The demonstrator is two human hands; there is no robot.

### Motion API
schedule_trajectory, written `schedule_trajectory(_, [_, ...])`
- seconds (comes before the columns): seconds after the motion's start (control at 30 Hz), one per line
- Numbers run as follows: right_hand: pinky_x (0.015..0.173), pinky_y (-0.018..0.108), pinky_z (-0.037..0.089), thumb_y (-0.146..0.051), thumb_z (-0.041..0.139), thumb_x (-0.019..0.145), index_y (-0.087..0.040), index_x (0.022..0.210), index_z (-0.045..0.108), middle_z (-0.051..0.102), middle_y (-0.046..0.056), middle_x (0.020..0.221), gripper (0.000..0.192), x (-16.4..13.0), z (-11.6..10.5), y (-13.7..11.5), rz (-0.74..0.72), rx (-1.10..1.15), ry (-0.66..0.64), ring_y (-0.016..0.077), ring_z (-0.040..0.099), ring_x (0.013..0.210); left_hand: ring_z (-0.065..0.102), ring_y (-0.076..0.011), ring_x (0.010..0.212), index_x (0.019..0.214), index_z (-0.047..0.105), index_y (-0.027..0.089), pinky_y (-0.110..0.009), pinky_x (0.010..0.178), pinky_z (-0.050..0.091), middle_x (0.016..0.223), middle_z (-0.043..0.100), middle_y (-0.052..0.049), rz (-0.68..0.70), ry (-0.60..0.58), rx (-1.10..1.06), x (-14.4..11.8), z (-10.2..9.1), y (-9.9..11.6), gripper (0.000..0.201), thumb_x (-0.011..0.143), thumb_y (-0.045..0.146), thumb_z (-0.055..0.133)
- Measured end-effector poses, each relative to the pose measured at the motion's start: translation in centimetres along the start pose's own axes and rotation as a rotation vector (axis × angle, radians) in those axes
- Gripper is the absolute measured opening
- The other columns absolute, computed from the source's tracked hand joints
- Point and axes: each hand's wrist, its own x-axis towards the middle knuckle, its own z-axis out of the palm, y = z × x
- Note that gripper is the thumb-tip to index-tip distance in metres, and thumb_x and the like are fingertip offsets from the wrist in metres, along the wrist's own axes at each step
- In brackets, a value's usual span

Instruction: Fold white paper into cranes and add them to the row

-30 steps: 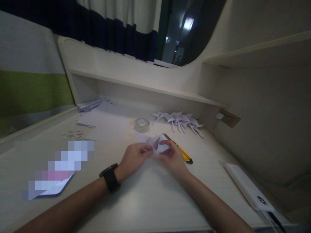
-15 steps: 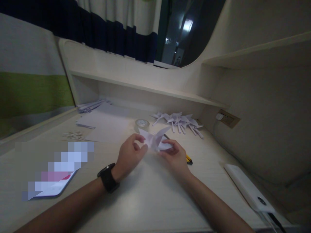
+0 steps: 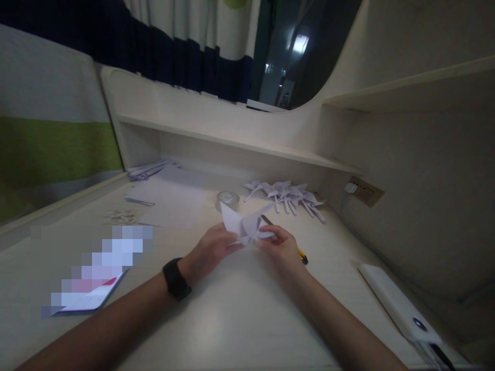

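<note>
Above the desk, a white paper pinwheel (image 3: 250,225) with curled blades is held between both hands. My left hand (image 3: 212,248), below a dark wristwatch (image 3: 177,279), is closed on its left side, thumb on the paper. My right hand (image 3: 281,247) pinches the right edge between thumb and fingers. Partly behind that hand lies a yellow and black utility knife (image 3: 302,256). A roll of clear tape (image 3: 227,200) rests just beyond the paper. Farther back to the right is a pile of paper pinwheels on rolled paper sticks (image 3: 288,195).
Flat white sheets (image 3: 174,193) and rolled paper sticks (image 3: 149,169) lie at the back left. Small white pieces (image 3: 120,216) sit near a phone (image 3: 91,296), its screen blurred out. At right are a white power bank (image 3: 398,301) with cables and a wall socket (image 3: 365,191).
My left hand has turned and moved its grip lower on the paper, fingers now behind it. The pinwheel's blades have shifted. My right hand keeps its pinch.
</note>
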Motion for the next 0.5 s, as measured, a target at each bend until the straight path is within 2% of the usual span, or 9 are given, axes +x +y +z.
schedule_trajectory(0.1, [0.064,0.028,0.05,-0.025,0.082,0.054,-0.021,0.084,0.067,0.069,0.0,0.072,0.034,0.3,-0.4,0.5,0.038,0.068,-0.004,0.0141,0.063,0.063,0.059,-0.0278,0.104,0.104,0.064,0.015,-0.041,0.084,0.049,0.109,0.066,-0.013,-0.05,-0.111,-0.225,0.0,0.2,-0.3,0.032,0.077,0.031,0.061])
schedule_trajectory(0.2, [0.063,0.027,0.049,-0.024,0.082,0.055,-0.022,0.083,0.066,0.069,-0.001,0.07,0.032,0.4,-0.6,0.9,0.084,0.123,-0.043,0.0138,0.063,0.062,0.058,-0.0257,0.106,0.11,0.062,0.016,-0.038,0.085,0.048,0.117,0.063,-0.012,-0.09,-0.112,-0.34,0.2,0.1,-0.7,0.036,0.076,0.028,0.063])
schedule_trajectory(0.33, [0.066,0.031,0.051,-0.027,0.083,0.053,-0.022,0.082,0.065,0.069,0.001,0.073,0.034,0.3,-0.5,0.8,0.111,0.147,-0.06,0.0162,0.063,0.065,0.059,-0.026,0.105,0.1,0.065,0.016,-0.038,0.086,0.048,0.113,0.064,-0.011,-0.172,-0.127,-0.337,0.4,0.0,-1.5,0.03,0.075,0.033,0.063])
schedule_trajectory(0.5, [0.061,0.027,0.049,-0.028,0.084,0.052,-0.02,0.079,0.067,0.069,0.001,0.07,0.033,0.4,-0.3,0.3,0.103,0.083,0.036,0.0146,0.062,0.061,0.061,-0.0255,0.097,0.094,0.065,0.013,-0.039,0.083,0.05,0.103,0.067,-0.013,-0.168,-0.072,-0.296,0.6,0.5,-2.3,0.031,0.078,0.038,0.058])
